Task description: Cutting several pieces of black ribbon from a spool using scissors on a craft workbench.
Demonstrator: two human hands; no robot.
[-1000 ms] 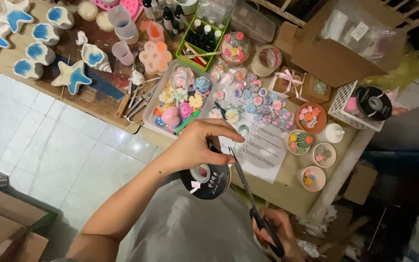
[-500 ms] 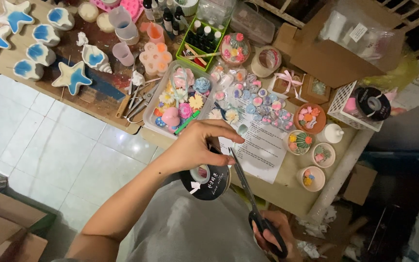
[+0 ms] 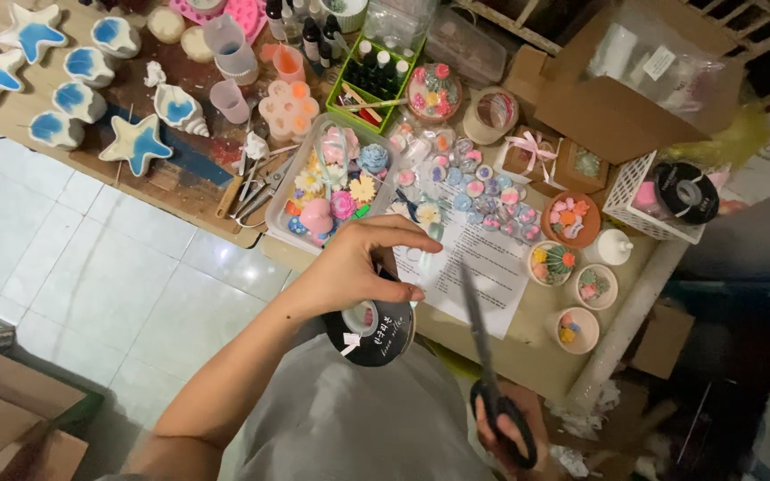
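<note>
My left hand (image 3: pixel 358 263) reaches in from the lower left and grips a black spool of ribbon or tape (image 3: pixel 374 337) with a white centre, holding it just above the table's near edge. Its fingers are curled over the top of the spool. My right hand (image 3: pixel 517 435), low at the right, holds black-handled scissors (image 3: pixel 483 356) by the loops. The blades point up toward a printed sheet (image 3: pixel 483 267) and look nearly closed. The scissors' tip is a short way to the right of my left fingers, not touching them.
A clear tray (image 3: pixel 280 200) of pastel flower-shaped pieces lies just beyond my left hand. Blue-and-white star and shell pieces (image 3: pixel 140 142) sit at the left, a green box of small bottles (image 3: pixel 349 98) behind. Small filled pots (image 3: pixel 552 263), a white basket (image 3: pixel 636 191) and a cardboard box (image 3: pixel 617 107) stand right.
The scissors have swung to the right, away from my left fingers where their blades were before. My left hand still grips the spool in about the same place.
</note>
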